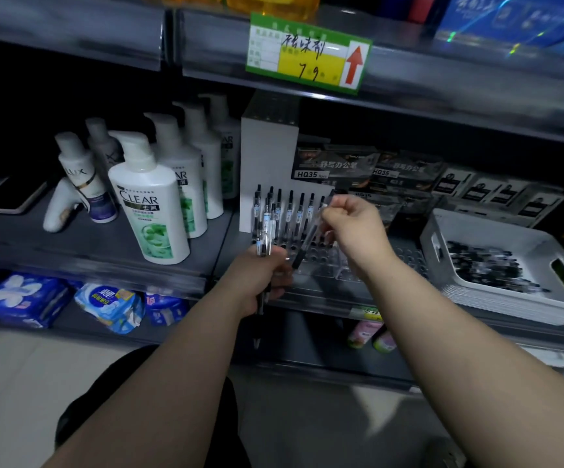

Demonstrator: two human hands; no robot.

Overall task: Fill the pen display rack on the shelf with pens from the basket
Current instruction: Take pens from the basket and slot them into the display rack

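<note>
A shop: price tag point(308, 53) on shelf, rows of shampoo bottles point(149, 201)

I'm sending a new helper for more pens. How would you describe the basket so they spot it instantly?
Find the shelf under the green price tag, where the pen display rack stands. Right of the rack, at the shelf's front edge, sits the basket. It is the only open white container, with slot handles and loose pens inside, unlike the dark boxed packs behind.

CLEAR is printed on the shampoo bottle point(152, 211). LUX is read on the curved bottle point(81, 177) left of it, HQ35 on boxes point(334, 167) to its right, and 7 9 on the price tag point(307, 54) above.
</note>
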